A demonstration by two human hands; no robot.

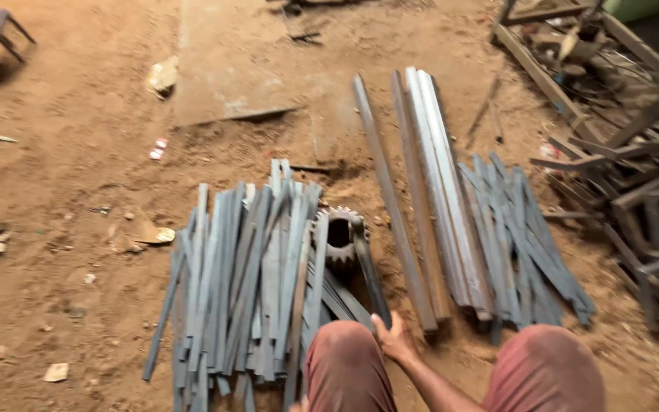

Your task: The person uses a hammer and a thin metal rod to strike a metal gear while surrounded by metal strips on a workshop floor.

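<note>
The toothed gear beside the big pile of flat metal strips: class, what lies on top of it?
Several grey flat strips lean across the gear, covering its left and lower parts; its dark bore stays visible.

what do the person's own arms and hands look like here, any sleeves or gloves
Only one hand and its forearm show, rising between the knees. Which hand it is cannot be told. It is bare: no glove, no sleeve on the visible forearm, no watch or ring that can be made out. The fingers are slightly blurred.

Gear (341,236) betw. strip piles (245,282)
</note>
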